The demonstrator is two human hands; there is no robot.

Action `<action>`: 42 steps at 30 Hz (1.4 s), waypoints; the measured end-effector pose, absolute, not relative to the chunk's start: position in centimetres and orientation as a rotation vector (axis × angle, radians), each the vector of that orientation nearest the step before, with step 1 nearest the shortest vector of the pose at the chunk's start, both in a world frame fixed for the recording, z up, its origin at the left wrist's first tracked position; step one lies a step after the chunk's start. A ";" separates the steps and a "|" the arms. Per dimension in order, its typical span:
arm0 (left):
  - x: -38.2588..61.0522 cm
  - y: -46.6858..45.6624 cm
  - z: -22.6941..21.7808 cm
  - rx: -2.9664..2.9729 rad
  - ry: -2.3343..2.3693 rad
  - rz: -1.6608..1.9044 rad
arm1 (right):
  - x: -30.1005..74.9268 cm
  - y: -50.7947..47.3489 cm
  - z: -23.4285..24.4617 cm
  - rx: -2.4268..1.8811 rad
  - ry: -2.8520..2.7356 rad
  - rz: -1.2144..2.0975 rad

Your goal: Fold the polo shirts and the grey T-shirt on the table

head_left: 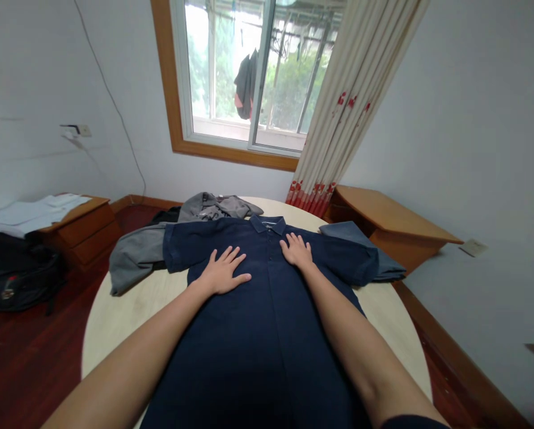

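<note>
**Hands flat on the navy polo, chest pressed smooth**

Left hand [224, 271] lies palm down on the navy polo shirt [267, 345], fingers spread wide and gripping nothing. The right hand [297, 250] does the same just past the button placket, toward 1 o'clock, fingers pointing at the collar [267, 224]. Neither hand pinches any cloth; both only press.

The shirt lies face up on the round table [115, 322], collar at 12 o'clock, hem running off toward the person at 6. Its sleeves spread out to 10 and 2 o'clock. A grey garment [137, 253] lies crumpled at 10 o'clock, partly under the near sleeve, and a blue-grey piece [351, 231] lies at 2 o'clock, touching the other sleeve.

From where I stand, this looks like the flattening stage: the shirt is laid out and the chest is being smoothed. A next move, to my eye, calls for the hands to part outward toward the sleeves without dragging the body crooked, since the left sleeve overlaps the grey garment and could catch on it.
</note>
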State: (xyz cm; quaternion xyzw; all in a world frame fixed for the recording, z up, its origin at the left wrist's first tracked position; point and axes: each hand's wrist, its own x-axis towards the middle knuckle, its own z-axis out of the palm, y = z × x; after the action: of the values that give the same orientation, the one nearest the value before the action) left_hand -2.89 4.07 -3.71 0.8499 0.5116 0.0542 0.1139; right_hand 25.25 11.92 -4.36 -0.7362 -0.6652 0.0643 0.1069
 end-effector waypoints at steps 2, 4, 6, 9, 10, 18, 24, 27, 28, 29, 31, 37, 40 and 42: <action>-2.9 4.0 -3.5 2.478 1.510 0.138 | 26.7 12.6 -4.4 -2.203 -1.922 0.174; -2.8 3.9 -3.3 2.466 1.516 0.120 | 27.9 13.2 -4.1 -2.232 -1.908 0.161; -2.7 3.7 -3.0 2.465 1.520 0.113 | 28.5 13.5 -3.8 -2.258 -1.924 0.167; -2.5 3.4 -2.5 2.467 1.542 0.106 | 28.2 12.7 -3.2 -2.266 -1.986 0.133; -2.4 3.2 -2.4 2.465 1.555 0.100 | 27.7 12.1 -3.1 -2.249 -2.008 0.107; -2.1 2.9 -2.3 2.476 1.627 0.052 | 25.7 6.7 -2.4 -2.150 -2.116 0.316; 0.2 5.0 -0.7 2.530 1.739 0.131 | 28.3 5.9 -2.6 -2.165 -2.031 0.257; 2.6 7.9 -0.3 2.549 1.743 0.134 | 28.8 5.7 -3.1 -2.119 -2.016 0.193; 3.2 9.0 -0.5 2.564 1.717 0.138 | 28.9 5.6 -3.2 -2.112 -2.018 0.195; 3.7 10.2 -0.8 2.569 1.696 0.137 | 28.9 5.6 -3.3 -2.106 -2.023 0.201; 4.0 12.5 -1.6 2.533 1.709 0.108 | 29.1 5.6 -3.4 -2.086 -2.038 0.208; 2.5 16.3 -3.8 2.398 1.937 0.115 | 30.3 5.8 -3.6 -2.132 -1.989 0.207; 2.6 16.3 -3.8 2.379 1.994 0.138 | 30.8 5.9 -3.6 -2.209 -1.941 0.186; 2.8 15.8 -3.4 2.375 1.986 0.113 | 30.9 6.0 -3.5 -2.239 -1.936 0.176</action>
State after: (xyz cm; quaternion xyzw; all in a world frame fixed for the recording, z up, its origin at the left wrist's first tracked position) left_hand 2.79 15.84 -3.43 0.7665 0.6408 0.0365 0.0217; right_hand 30.87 6.00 -3.54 -0.7523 -0.6502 0.0593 0.0880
